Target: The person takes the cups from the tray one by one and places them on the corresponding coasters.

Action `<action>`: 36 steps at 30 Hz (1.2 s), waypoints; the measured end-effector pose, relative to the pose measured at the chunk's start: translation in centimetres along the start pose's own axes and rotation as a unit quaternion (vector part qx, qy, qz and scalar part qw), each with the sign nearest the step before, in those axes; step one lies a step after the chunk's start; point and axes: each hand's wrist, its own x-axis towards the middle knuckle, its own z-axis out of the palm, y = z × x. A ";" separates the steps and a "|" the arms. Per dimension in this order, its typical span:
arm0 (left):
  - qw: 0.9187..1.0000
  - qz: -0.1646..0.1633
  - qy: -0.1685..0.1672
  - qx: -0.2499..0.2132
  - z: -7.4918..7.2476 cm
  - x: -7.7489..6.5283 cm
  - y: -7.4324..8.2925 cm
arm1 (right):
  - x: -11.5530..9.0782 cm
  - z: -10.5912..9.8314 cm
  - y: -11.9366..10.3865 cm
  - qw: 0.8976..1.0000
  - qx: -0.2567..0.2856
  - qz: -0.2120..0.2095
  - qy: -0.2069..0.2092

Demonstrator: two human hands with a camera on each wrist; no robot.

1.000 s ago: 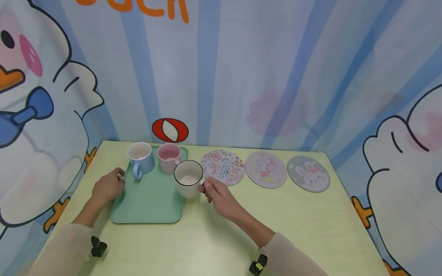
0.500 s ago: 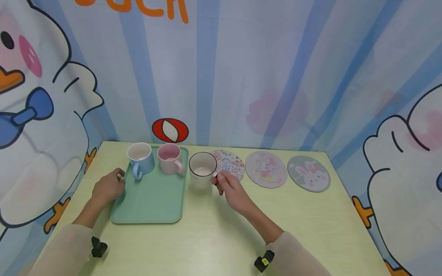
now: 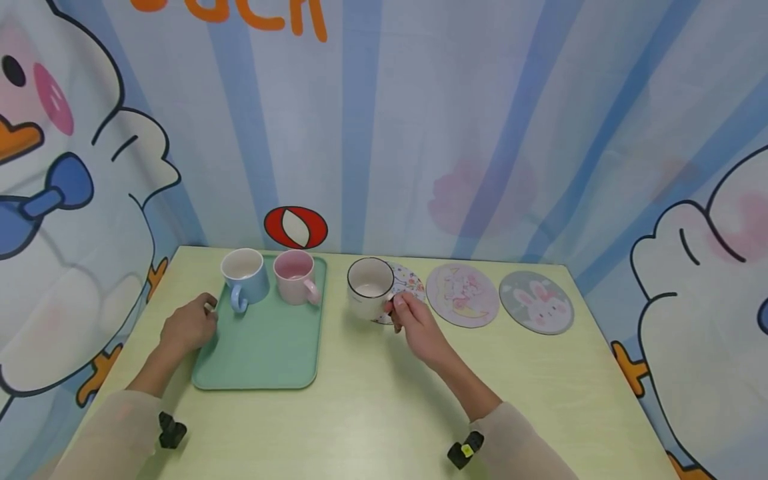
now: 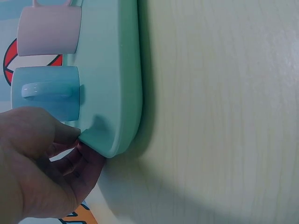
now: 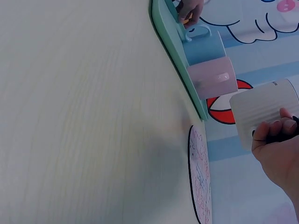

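Observation:
My right hand (image 3: 420,330) grips the handle of a white mug (image 3: 367,297) with a dark rim. In the right wrist view that white mug (image 5: 264,107) is raised above the table. From the head it overlaps the left part of a round floral coaster (image 3: 409,283). My left hand (image 3: 191,323) pinches the left edge of a green tray (image 3: 258,360); the left wrist view shows thumb and fingers at the tray's rim (image 4: 128,93). On the tray stand a blue mug (image 3: 255,283) and a pink mug (image 3: 293,283), both upright at its back.
Right of the floral coaster lie a pink coaster (image 3: 462,300) and a grey rabbit coaster (image 3: 536,303), in a row along the back of the pale table (image 3: 372,413). A cartoon-printed curtain (image 3: 408,133) hangs behind the table.
My right hand has carried the white mug rightward from the tray's right edge to over the floral coaster's left side. The pink mug's handle now shows. My left hand has stayed put.

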 end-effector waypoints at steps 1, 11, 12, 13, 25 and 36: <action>1.000 0.000 0.000 0.000 0.0 0.0 0.0 | 0.0 -0.1 0.0 1.000 0.001 0.001 0.002; 1.000 0.010 0.004 -0.002 0.0 -0.1 -0.2 | -0.5 -1.5 0.6 0.999 0.025 0.020 0.033; 1.000 0.011 0.004 -0.002 0.1 -0.1 -0.2 | -0.6 -1.6 0.7 0.999 0.030 0.021 0.037; 1.000 0.011 0.004 -0.003 0.0 -0.1 -0.1 | -0.6 -1.8 0.7 0.998 0.036 0.023 0.040; 1.000 0.014 0.009 -0.002 -0.1 -0.2 0.1 | -1.0 -4.2 1.2 0.996 0.032 0.041 0.077; 1.000 0.011 0.008 -0.004 0.1 -0.1 -0.1 | -0.5 -6.2 1.6 0.993 0.017 0.032 0.111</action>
